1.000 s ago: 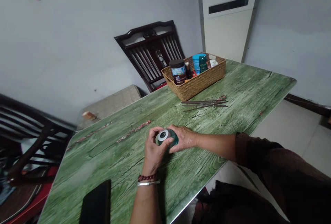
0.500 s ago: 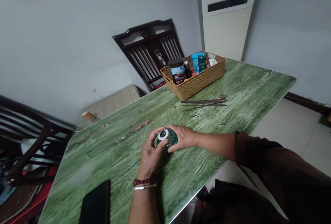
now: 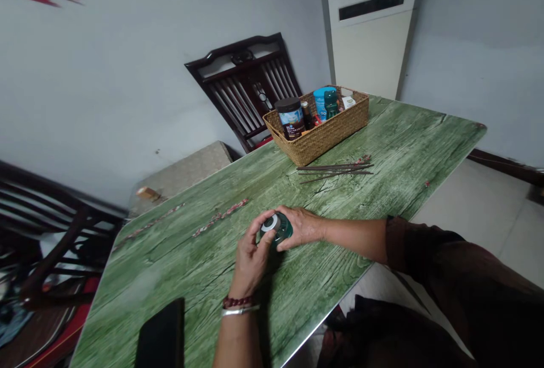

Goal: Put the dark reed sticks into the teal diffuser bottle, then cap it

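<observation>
Teal glass jar point(image 3: 282, 229), white-ringed end tilted up, is clasped above the green wood-grain tabletop point(image 3: 348, 226) by left hand point(image 3: 250, 260) and right hand point(image 3: 301, 227), fingers curled narrowly around it from 2 sides for a secure hold.

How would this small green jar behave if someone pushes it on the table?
The jar looks like shiny glass, so it is probably rather heavy for its size and may break if dropped. Its round sides, held by the left hand and right hand, suggest it would likely roll if laid down.
</observation>
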